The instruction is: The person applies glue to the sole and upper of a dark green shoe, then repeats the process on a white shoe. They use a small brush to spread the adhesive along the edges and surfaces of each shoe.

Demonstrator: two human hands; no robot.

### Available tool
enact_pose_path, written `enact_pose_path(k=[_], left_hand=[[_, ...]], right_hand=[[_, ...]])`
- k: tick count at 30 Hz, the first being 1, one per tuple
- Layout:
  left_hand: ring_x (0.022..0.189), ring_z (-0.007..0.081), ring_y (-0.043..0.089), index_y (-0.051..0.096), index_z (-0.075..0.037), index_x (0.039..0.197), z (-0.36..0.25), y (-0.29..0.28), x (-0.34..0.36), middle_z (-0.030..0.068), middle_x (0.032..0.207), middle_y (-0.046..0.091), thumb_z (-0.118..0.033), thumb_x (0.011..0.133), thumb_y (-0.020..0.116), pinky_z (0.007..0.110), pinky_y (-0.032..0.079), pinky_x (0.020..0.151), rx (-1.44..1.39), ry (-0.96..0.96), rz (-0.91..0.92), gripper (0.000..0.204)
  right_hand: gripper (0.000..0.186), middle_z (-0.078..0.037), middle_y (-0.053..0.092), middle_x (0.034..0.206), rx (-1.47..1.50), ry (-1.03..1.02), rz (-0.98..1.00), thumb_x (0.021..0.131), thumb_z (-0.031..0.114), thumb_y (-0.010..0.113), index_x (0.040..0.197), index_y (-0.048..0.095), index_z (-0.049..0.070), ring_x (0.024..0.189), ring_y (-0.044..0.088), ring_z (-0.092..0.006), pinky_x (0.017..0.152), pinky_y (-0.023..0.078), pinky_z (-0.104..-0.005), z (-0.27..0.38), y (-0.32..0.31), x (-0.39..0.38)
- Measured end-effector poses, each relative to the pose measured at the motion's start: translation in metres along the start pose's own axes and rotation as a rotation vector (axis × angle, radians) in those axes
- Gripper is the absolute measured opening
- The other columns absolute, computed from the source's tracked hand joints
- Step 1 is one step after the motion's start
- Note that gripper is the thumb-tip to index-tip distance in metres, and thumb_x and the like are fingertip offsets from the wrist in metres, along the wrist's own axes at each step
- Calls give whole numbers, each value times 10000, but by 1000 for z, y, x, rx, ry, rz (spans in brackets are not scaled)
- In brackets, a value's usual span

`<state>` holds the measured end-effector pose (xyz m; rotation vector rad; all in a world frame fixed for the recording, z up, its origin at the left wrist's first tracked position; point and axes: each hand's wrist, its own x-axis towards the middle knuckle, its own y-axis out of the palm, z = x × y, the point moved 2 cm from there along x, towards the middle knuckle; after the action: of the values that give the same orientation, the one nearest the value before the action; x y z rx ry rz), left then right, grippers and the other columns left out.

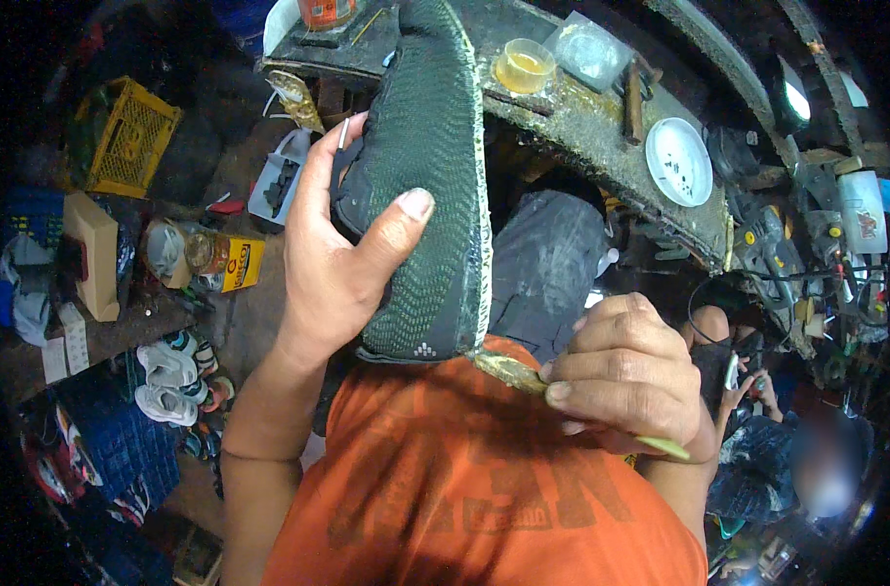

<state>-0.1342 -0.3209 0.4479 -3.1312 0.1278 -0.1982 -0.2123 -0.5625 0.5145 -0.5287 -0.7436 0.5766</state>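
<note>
Wraps left hand (337,256) round a dark-green, wavy-textured fabric shoe (430,200) before an orange printed shirt (484,439), apparently steadying its pale edge (483,210) for a slender, crusted, yellowish tool (509,372) pinched in right hand (630,369).

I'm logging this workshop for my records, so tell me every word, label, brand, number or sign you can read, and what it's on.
I'll locate print, not copy it.
Orange shirt: large, faded dark lettering.
Yellow package: dark lettering.
Dark green shoe: small pale dotted mark, no letters in it.
White paper strips: marks too small to read.
</note>
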Motion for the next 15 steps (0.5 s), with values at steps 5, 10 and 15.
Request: enact_pose_path(k=[5,10,15], left_hand=[[1160,196,599,352,-4,1491,2,2,1,131,1312,569,-108,889,711,348,496,995,-576,-316,49,709],[1269,259,539,258,-65,1528,7,-11,-6,157,1403,487,-39,836,728,399,453,1061,-585,-260,97,837],[1176,229,540,382,-29,1293,22,-68,-14,144,1267,523,-16,796,796,380,431,1047,-11,-88,-256,647]], right_hand=[[183,-110,709,837,240,100,-612,1009,253,636,1082,636,85,795,659,-235,733,494,-407,-26,-6,-14],[283,-156,682,981,422,269,-1075,1043,228,584,1200,568,-7,829,674,-244,767,544,-371,-67,12,-19],[246,-109,693,978,2,449,-950,1036,207,602,1167,649,3,842,658,-179,773,524,-311,-117,-32,5]])
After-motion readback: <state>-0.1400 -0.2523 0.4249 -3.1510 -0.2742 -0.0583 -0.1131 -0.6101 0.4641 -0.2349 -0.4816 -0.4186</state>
